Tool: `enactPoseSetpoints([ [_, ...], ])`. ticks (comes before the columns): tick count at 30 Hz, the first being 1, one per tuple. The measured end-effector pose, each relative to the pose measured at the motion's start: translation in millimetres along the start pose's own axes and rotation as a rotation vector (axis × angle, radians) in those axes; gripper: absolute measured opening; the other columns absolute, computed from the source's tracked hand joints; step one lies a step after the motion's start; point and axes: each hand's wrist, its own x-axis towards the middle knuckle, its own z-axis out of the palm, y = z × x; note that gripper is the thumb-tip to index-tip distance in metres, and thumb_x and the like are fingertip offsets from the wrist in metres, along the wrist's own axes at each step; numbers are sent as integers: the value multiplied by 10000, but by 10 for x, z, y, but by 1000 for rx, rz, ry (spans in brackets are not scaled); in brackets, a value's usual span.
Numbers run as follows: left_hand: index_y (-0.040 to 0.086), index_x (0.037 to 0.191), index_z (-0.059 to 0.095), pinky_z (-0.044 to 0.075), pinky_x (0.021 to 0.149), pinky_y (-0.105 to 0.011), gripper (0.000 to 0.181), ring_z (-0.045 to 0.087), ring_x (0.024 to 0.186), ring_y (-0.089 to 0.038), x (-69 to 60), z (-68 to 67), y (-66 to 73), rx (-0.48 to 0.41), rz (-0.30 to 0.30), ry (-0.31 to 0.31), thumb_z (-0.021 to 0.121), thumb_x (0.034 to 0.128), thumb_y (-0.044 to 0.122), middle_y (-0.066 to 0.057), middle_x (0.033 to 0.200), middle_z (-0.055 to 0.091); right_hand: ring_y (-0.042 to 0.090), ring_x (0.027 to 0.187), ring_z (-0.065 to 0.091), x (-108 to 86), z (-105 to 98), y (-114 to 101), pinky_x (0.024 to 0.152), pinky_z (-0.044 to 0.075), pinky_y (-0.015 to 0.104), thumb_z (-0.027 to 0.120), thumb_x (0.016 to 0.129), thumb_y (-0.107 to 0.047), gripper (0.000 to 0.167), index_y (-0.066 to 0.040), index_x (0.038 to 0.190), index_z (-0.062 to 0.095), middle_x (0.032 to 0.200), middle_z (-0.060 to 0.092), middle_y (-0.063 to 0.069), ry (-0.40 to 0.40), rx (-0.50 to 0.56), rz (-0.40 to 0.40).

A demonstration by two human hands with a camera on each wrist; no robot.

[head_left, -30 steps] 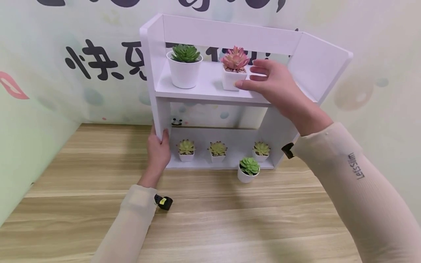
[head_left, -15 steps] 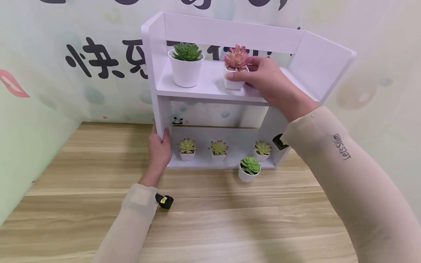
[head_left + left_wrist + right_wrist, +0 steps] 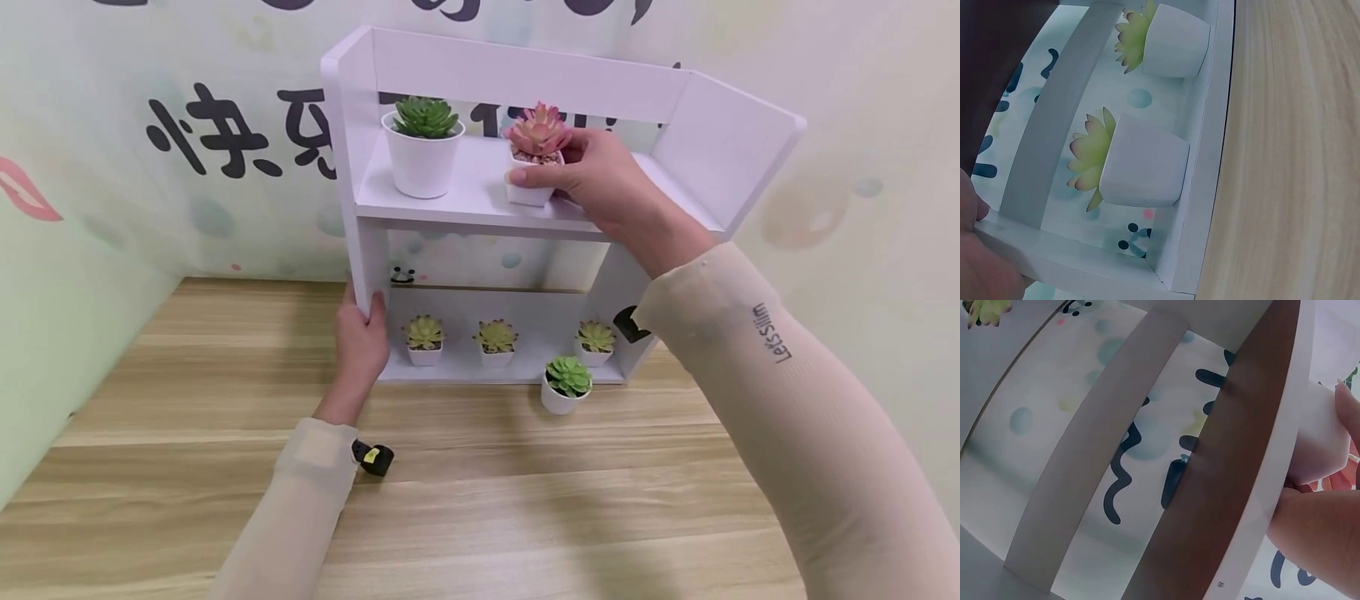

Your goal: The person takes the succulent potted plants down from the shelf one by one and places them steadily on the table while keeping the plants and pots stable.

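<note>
On the upper board of a white two-tier shelf, my right hand grips a pink potted succulent, thumb on the front of its square white pot. In the right wrist view the pot shows between thumb and fingers, close to the board's edge. My left hand holds the shelf's left side panel low down, thumb on the inner side and fingers mostly hidden outside. A dark green succulent in a round white pot stands to the left of the pink one.
Yellow-green succulents in square pots stand along the lower board, two large in the left wrist view. A bright green succulent in a round pot sits at the lower board's front right. The wooden table extends in front; a printed wall stands behind.
My right hand has moved left from beside the pink succulent and closed round its pot. The left hand has kept its hold on the side panel.
</note>
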Motion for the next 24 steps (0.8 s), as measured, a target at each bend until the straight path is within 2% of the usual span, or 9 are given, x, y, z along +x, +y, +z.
enactPoseSetpoints([
  [6, -15, 1484, 409, 459, 1071, -588, 442, 534, 1305, -379, 12, 7, -14, -2, 3, -2, 433, 1072, 145, -281, 1416, 537, 80, 1078, 484, -125, -16, -9, 944, 413, 195, 884, 784, -201, 430, -131, 1131, 640, 1105, 590, -59, -42, 99, -55],
  [8, -5, 1493, 404, 460, 1071, -587, 448, 530, 1314, -380, 15, 7, -12, -2, 5, -2, 433, 1073, 148, -275, 1424, 534, 95, 1025, 507, -188, -24, -9, 911, 452, 202, 871, 798, -189, 405, -105, 1116, 634, 1067, 590, -40, -59, 128, -81],
  [11, 14, 1513, 389, 456, 1074, -591, 464, 518, 1334, -381, 16, 10, -1, -3, 5, -9, 436, 1073, 153, -269, 1443, 523, 110, 998, 500, -304, -35, -1, 893, 457, 207, 863, 810, -220, 406, -108, 1120, 627, 1039, 584, -33, -65, 117, -91],
  [13, 15, 1524, 377, 457, 1073, -592, 476, 515, 1337, -383, 18, 14, -1, -4, 3, -11, 439, 1072, 151, -272, 1450, 518, 122, 988, 479, -385, -35, 9, 879, 419, 226, 859, 814, -262, 423, -122, 1136, 624, 1012, 579, -35, -53, 61, -103],
  [18, 0, 1503, 397, 457, 1071, -595, 459, 525, 1324, -390, 21, 4, -8, -10, 4, 2, 445, 1068, 137, -286, 1432, 528, 140, 1015, 491, -588, 1, 27, 881, 395, 274, 861, 809, -277, 513, -144, 1238, 612, 1064, 613, -39, -48, -20, -156],
  [24, 6, 1500, 402, 449, 1083, -588, 457, 518, 1340, -383, 10, -11, -7, 9, 13, -9, 442, 1072, 163, -283, 1432, 530, 148, 1104, 593, -838, 87, 163, 941, 490, 236, 846, 830, -223, 572, -147, 1334, 585, 1229, 652, 11, -91, 15, -182],
])
